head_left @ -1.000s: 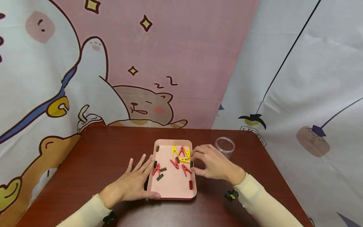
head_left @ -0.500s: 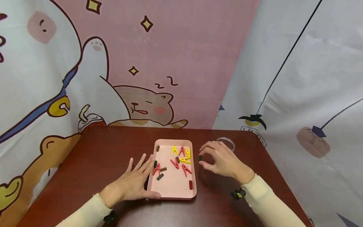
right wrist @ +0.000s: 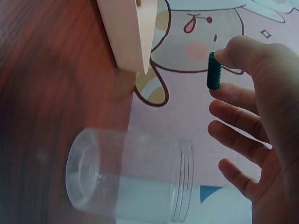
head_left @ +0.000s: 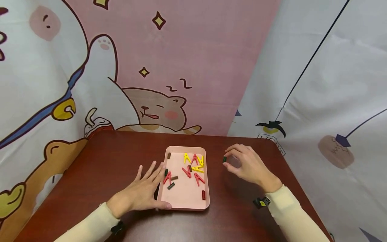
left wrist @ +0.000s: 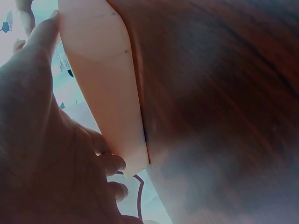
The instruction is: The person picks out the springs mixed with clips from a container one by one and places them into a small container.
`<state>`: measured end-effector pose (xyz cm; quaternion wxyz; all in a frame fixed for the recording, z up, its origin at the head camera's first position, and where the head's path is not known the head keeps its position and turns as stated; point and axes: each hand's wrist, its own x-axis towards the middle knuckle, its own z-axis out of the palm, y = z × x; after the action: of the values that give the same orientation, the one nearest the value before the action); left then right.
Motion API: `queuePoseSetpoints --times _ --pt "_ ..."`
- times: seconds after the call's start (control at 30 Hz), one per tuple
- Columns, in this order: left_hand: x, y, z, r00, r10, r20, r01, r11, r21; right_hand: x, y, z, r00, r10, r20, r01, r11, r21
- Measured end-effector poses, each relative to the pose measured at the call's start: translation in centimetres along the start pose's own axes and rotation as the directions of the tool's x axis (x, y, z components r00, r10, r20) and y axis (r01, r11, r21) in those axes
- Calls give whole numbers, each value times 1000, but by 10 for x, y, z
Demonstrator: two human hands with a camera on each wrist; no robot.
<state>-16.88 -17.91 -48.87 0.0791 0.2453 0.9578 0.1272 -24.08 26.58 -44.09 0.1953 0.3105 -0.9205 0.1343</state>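
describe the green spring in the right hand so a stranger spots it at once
On the table sits a pink tray; right of it is the right hand. It pinches the green spring, a short tight coil. Unlike the springs in the tray, it is held in the air.

Dark green coiled spring [right wrist: 214,71]; pale pink rectangular tray [head_left: 187,202]; yellow A-shaped clips [head_left: 186,155], red A-shaped clips [head_left: 196,174]; reddish-brown wood-grained table [head_left: 235,218]; pink-and-white cartoon-print cloth [head_left: 211,67].

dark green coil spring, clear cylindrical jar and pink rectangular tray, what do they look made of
Dark green coil spring: probably painted metal, judging by its ridged turns. Clear cylindrical jar: glossy, likely plastic, possibly glass; transparent with ridged rim. Pink rectangular tray: seemingly smooth plastic, evenly coloured with rounded corners.
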Motion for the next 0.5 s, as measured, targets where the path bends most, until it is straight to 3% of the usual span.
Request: queuePoseSetpoints --times 0.2,0.5 --pt "1 1 1 1000 1 -5 -1 1000 -4 -2 12 0 999 42 -20 -42 999 8" --pt "1 0 1 1000 -2 -5 2 1000 -1 -4 29 4 996 47 -79 -45 998 32"
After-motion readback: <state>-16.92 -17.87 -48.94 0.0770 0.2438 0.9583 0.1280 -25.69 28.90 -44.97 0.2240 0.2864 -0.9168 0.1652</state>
